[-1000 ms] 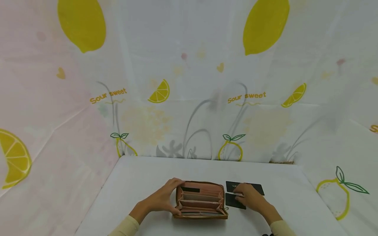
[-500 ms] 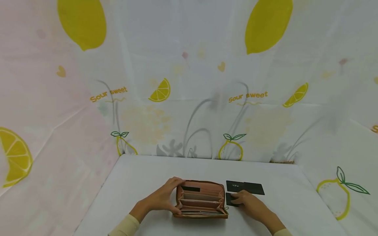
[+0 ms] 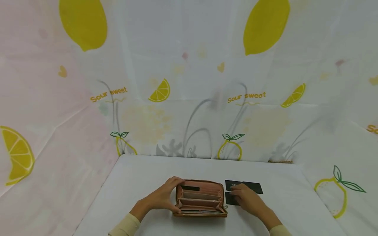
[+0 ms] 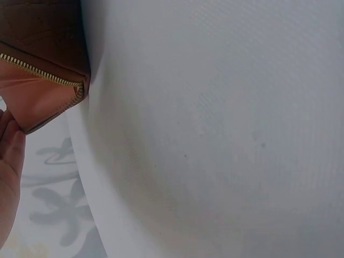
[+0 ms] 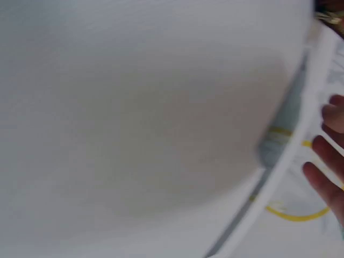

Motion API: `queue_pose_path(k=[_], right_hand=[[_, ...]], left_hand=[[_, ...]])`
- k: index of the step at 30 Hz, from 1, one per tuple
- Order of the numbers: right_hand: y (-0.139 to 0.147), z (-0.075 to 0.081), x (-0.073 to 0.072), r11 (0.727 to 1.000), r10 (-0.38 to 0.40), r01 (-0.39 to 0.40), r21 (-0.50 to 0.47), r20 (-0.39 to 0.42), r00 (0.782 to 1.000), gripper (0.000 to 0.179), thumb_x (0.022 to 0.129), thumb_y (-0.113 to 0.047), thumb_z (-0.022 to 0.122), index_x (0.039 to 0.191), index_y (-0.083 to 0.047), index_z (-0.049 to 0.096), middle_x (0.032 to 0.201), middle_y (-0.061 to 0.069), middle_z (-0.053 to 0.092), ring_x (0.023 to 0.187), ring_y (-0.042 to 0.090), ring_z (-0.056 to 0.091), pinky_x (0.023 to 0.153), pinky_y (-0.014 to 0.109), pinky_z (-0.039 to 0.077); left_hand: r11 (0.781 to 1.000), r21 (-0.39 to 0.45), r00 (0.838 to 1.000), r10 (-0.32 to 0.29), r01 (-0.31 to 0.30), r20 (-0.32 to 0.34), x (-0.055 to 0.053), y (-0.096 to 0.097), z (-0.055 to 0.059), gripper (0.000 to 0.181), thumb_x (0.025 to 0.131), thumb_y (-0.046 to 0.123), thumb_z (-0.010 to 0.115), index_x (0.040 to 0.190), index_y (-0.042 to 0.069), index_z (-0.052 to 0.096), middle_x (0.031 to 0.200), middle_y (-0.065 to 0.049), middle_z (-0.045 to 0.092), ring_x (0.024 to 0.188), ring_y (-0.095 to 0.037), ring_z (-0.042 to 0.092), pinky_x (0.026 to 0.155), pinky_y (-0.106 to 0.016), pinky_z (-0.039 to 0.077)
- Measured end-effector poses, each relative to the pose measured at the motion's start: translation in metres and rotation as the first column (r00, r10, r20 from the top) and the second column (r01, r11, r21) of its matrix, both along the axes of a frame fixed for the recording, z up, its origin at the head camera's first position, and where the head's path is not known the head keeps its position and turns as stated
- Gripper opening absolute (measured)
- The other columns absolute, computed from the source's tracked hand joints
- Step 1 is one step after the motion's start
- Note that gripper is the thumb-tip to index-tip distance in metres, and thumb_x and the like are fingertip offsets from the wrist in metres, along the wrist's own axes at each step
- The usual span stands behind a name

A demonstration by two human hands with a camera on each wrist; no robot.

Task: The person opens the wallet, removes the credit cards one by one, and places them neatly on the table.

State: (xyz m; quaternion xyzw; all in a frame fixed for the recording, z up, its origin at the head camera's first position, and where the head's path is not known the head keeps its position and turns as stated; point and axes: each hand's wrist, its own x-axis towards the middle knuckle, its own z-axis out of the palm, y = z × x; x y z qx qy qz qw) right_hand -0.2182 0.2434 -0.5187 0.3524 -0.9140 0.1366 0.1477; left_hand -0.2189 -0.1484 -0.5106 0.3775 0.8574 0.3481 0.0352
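A zip wallet [image 3: 201, 195] with a brown outside and pink lining lies spread on the white table, its pleated compartments facing up. My left hand [image 3: 160, 198] grips its left side, thumb at the near edge and fingers at the far edge. In the left wrist view, fingertips touch a corner of the wallet [image 4: 43, 99] beside its gold zip. Right of the wallet lie dark flat cards: a back-left card [image 3: 229, 183], a back-right card [image 3: 256, 187] and a front card [image 3: 231, 198], partly covered by my right hand [image 3: 249, 198]. The right wrist view shows loosely spread fingers [image 5: 322, 185] holding nothing.
A dark strip [image 3: 190, 188] and the edges of thin flat pieces [image 3: 203, 211] show inside the wallet. The white table [image 3: 141, 173] ends at a lemon-print cloth [image 3: 192, 124] behind and at both sides.
My right hand first moved nearer, onto the front card, then shifted slightly back and away, partly covering the back-left card again. My left hand and the wallet have stayed in place.
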Motion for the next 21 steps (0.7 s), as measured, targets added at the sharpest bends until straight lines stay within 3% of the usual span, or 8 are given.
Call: queue_pose_path(k=[3,5,9,14,17,21], right_hand=[[-0.021,0.014,-0.006,0.984,0.047,-0.071,-0.162,-0.145,0.988,0.027,0.073,0.006,0.080,0.096,-0.008,0.074,0.103,0.002,0.066,0.093,0.015,0.061,0.075,0.027,0.058],[-0.040,0.026,-0.006,0.967,0.094,-0.131,-0.220,-0.171,0.981,0.028,0.074,0.005,0.080,0.097,-0.009,0.073,0.101,-0.001,0.065,0.092,0.012,0.060,0.073,0.024,0.057],[-0.078,0.045,-0.002,0.952,0.167,-0.168,-0.254,-0.027,0.986,0.021,0.082,-0.001,0.076,0.099,-0.012,0.072,0.098,-0.004,0.065,0.085,0.006,0.059,0.068,0.019,0.056],[-0.111,0.048,-0.006,0.963,0.171,-0.127,-0.239,0.175,0.970,0.015,0.088,-0.005,0.071,0.102,-0.007,0.073,0.095,-0.001,0.069,0.083,0.007,0.063,0.069,0.023,0.057],[-0.119,0.045,-0.008,0.978,0.117,-0.075,-0.196,0.214,0.970,0.014,0.086,-0.005,0.072,0.100,-0.006,0.074,0.094,0.001,0.071,0.085,0.010,0.065,0.072,0.027,0.058],[-0.124,0.039,-0.010,0.983,0.069,-0.033,-0.181,0.198,0.978,0.012,0.083,-0.003,0.073,0.094,-0.005,0.074,0.089,0.002,0.071,0.082,0.012,0.065,0.069,0.030,0.058]], left_hand=[[1.000,-0.004,1.000,0.012,-0.012,0.003,0.001,-0.002,0.000,0.105,0.066,0.054,0.085,0.148,0.014,0.035,0.142,0.003,0.037,0.130,-0.017,0.037,0.107,-0.043,0.044],[1.000,-0.002,1.000,0.019,-0.019,0.005,0.003,-0.003,0.001,0.105,0.066,0.054,0.086,0.148,0.014,0.035,0.142,0.003,0.038,0.130,-0.018,0.037,0.107,-0.044,0.044],[1.000,0.007,1.000,0.023,-0.023,0.013,0.004,-0.004,0.002,0.105,0.065,0.052,0.087,0.148,0.013,0.035,0.142,0.001,0.038,0.128,-0.018,0.038,0.107,-0.044,0.043],[1.000,0.012,1.000,0.010,-0.010,0.001,0.002,-0.002,0.001,0.105,0.066,0.054,0.086,0.147,0.012,0.035,0.141,0.001,0.038,0.127,-0.017,0.039,0.107,-0.042,0.043],[1.000,0.012,1.000,0.007,-0.007,0.004,0.002,-0.001,-0.001,0.104,0.066,0.055,0.085,0.147,0.014,0.035,0.141,0.002,0.038,0.127,-0.017,0.039,0.108,-0.041,0.043],[1.000,0.007,1.000,0.006,-0.006,0.002,0.002,-0.001,-0.003,0.104,0.066,0.056,0.084,0.148,0.015,0.034,0.142,0.003,0.037,0.128,-0.016,0.038,0.108,-0.040,0.043]])
